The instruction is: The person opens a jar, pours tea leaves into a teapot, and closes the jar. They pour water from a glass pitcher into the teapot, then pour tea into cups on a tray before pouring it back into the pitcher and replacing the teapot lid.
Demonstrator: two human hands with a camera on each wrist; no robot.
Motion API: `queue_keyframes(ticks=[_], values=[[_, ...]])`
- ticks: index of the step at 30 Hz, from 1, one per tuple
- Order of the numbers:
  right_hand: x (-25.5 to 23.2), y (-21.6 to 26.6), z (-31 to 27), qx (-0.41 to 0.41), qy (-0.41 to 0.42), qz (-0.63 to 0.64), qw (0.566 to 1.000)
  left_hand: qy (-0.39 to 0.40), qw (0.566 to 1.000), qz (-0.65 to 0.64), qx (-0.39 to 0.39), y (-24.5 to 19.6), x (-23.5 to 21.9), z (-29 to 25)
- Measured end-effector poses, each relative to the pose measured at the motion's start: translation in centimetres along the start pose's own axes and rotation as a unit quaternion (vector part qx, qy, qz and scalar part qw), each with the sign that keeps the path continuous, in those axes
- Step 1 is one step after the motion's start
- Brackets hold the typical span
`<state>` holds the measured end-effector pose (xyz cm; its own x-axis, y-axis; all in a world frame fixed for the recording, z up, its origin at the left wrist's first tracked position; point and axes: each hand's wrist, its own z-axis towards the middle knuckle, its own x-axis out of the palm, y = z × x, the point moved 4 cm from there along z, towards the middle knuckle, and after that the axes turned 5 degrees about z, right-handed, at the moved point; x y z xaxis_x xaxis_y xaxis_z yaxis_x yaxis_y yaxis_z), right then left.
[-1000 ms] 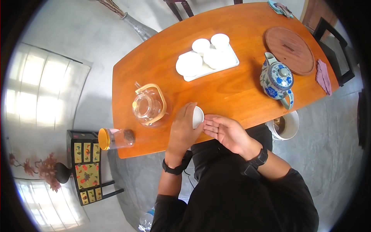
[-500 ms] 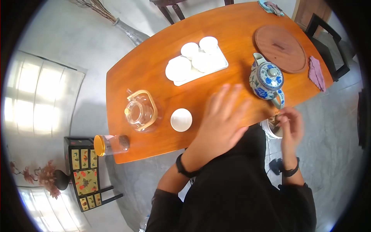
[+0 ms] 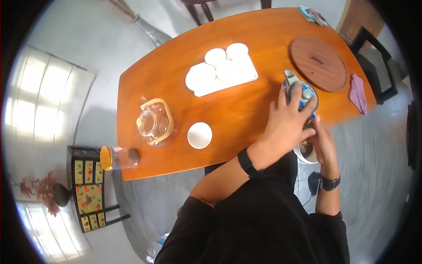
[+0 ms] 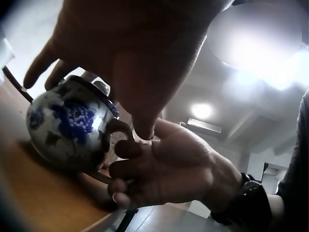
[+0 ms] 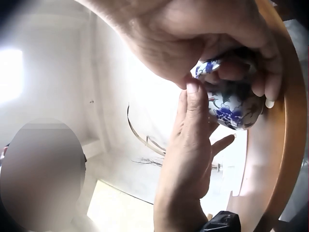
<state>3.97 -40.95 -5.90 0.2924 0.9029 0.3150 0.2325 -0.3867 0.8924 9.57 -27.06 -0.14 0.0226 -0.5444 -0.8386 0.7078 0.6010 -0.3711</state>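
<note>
A blue-and-white flowered teapot (image 4: 72, 123) stands near the table's front edge, its spout pointing away from me. My right hand (image 3: 324, 143) grips the teapot by its handle (image 4: 119, 126), fingers curled through and around it in the left wrist view. Over the lid (image 3: 307, 93) lies my left hand (image 3: 283, 125), its fingers spread and fairly straight, the thumb close to the right hand. Part of the teapot is hidden beneath the left hand. A white cup (image 3: 200, 135) sits by itself on the table, left of both hands.
Left of the cup is a glass teapot (image 3: 156, 123); a yellow-lidded jar (image 3: 125, 158) lies at the left corner. A white tray (image 3: 250, 75) bears several white pieces. A round wooden board (image 3: 325, 68) and pink cloth (image 3: 358, 94) are at right. Below the edge stands a white bucket (image 3: 307, 162).
Both hands have left the white cup, which now stands on the table, and moved right to the teapot. The right hand has taken its handle; the left has come over the lid.
</note>
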Motion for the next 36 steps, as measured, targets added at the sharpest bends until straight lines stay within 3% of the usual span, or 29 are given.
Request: queue_keyframes(ticks=[5, 7, 12, 19, 28, 36], values=[[-0.4, -2.7, -0.1, -0.046, -0.01, -0.076, 0.996, -0.004, 0.998, 0.041, -0.047, -0.2, -1.8, -3.2], [0.7, -2.5, -0.8, -0.046, 0.021, -0.071, 0.996, 0.001, 0.997, 0.036, -0.062, 0.1, -3.4, -4.5], [6.0, -0.1, -2.0, -0.032, 0.13, -0.083, 0.988, -0.003, 0.994, 0.053, -0.091, 1.6, -8.2, -6.7], [13.6, 1.7, -1.2, 0.028, 0.17, -0.106, 0.979, -0.039, 0.99, 0.044, -0.129, 5.9, -13.0, -7.3], [18.3, 2.9, 0.6, 0.045, 0.206, -0.156, 0.965, -0.061, 0.988, 0.033, -0.141, 10.6, -13.5, -7.3], [20.1, 4.5, 1.4, 0.081, 0.189, -0.203, 0.957, -0.086, 0.986, -0.019, -0.142, 12.8, -13.4, -7.2]])
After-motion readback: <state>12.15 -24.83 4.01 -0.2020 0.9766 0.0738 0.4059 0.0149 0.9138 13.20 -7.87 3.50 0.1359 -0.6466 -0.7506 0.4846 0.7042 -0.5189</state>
